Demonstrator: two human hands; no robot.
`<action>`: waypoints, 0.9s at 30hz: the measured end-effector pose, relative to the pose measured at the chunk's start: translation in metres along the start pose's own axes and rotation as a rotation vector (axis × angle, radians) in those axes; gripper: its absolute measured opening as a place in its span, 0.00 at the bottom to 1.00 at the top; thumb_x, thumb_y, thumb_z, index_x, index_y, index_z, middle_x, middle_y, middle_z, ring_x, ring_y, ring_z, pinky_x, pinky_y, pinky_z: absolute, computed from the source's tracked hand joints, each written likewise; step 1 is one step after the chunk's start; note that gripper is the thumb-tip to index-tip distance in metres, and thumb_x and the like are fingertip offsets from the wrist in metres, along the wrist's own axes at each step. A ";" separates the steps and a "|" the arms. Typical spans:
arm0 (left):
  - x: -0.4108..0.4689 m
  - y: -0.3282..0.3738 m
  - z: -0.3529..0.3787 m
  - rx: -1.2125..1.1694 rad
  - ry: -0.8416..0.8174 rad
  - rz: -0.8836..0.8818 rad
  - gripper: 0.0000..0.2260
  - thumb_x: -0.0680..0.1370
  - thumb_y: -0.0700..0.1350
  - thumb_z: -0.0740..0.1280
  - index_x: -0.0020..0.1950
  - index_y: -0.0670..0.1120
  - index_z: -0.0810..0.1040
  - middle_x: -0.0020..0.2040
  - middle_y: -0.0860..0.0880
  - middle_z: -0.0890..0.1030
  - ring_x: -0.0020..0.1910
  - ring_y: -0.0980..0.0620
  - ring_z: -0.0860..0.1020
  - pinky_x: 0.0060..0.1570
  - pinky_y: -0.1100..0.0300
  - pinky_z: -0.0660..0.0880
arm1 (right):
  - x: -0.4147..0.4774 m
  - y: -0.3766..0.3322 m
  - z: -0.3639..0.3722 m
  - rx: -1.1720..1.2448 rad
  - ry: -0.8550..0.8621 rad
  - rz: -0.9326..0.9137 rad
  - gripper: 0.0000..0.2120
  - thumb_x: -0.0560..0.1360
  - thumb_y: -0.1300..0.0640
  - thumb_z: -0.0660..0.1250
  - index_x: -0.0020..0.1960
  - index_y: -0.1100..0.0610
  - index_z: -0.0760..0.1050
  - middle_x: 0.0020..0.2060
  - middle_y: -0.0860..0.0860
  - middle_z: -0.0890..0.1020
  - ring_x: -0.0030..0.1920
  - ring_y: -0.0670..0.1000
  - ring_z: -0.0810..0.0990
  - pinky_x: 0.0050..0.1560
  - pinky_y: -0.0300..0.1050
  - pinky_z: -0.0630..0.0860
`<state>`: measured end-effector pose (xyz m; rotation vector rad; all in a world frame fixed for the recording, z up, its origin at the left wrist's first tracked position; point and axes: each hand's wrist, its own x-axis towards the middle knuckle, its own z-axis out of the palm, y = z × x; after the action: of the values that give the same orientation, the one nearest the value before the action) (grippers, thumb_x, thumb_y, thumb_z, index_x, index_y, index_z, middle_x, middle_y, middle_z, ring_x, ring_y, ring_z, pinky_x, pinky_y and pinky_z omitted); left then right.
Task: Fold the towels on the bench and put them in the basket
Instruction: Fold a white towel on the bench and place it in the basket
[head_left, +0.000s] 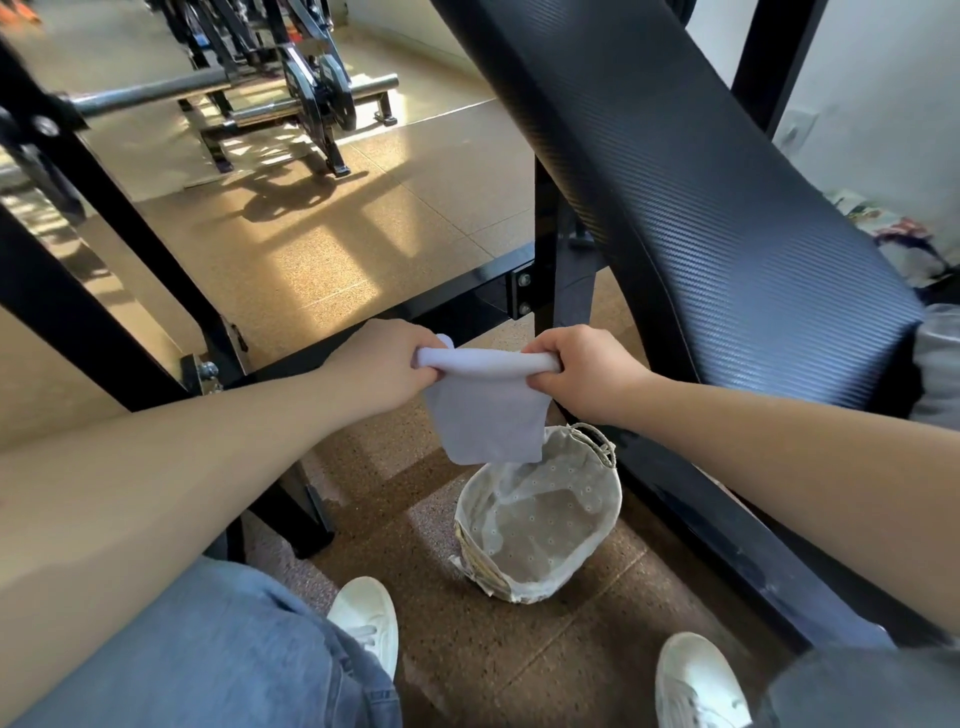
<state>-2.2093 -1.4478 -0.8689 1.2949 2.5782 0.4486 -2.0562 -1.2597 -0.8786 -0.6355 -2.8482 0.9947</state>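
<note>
A small white towel (485, 415) hangs in the air, folded over at its top edge. My left hand (382, 364) grips its left end and my right hand (589, 371) grips its right end. The towel's lower edge dangles just above the far rim of a round woven basket (540, 519) with a pale dotted cloth liner, standing on the floor between my feet; nothing lies inside it. The black padded bench (727, 218) slopes up to the right. A grey cloth (940, 364) lies at the bench's near end.
Black steel frame bars (104, 234) of the bench rack cross the left and centre. A barbell and exercise machines (311, 98) stand farther back on the brown floor. My white shoes (366, 618) flank the basket. Colourful items (898, 239) lie right of the bench.
</note>
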 end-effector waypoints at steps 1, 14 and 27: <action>0.001 -0.001 0.003 0.028 -0.009 0.021 0.09 0.80 0.44 0.63 0.55 0.48 0.82 0.45 0.48 0.81 0.45 0.46 0.79 0.43 0.49 0.76 | 0.001 0.001 0.001 -0.013 -0.011 0.004 0.11 0.78 0.59 0.67 0.60 0.52 0.81 0.48 0.48 0.83 0.51 0.49 0.80 0.47 0.41 0.75; -0.001 -0.002 0.000 -0.625 0.043 -0.146 0.06 0.83 0.46 0.65 0.57 0.52 0.80 0.54 0.54 0.83 0.53 0.58 0.79 0.47 0.65 0.71 | 0.000 0.009 -0.008 0.320 0.086 -0.019 0.07 0.81 0.53 0.66 0.59 0.48 0.73 0.48 0.44 0.80 0.49 0.44 0.79 0.45 0.40 0.75; 0.000 0.003 0.000 -0.894 0.097 -0.145 0.10 0.84 0.39 0.60 0.47 0.50 0.77 0.47 0.48 0.80 0.42 0.52 0.78 0.36 0.64 0.77 | -0.002 0.003 0.006 0.576 0.203 -0.033 0.11 0.83 0.56 0.62 0.46 0.42 0.75 0.36 0.58 0.80 0.35 0.54 0.75 0.39 0.53 0.74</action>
<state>-2.2071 -1.4467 -0.8680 0.7578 2.0550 1.4329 -2.0543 -1.2619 -0.8854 -0.5800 -2.2265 1.5454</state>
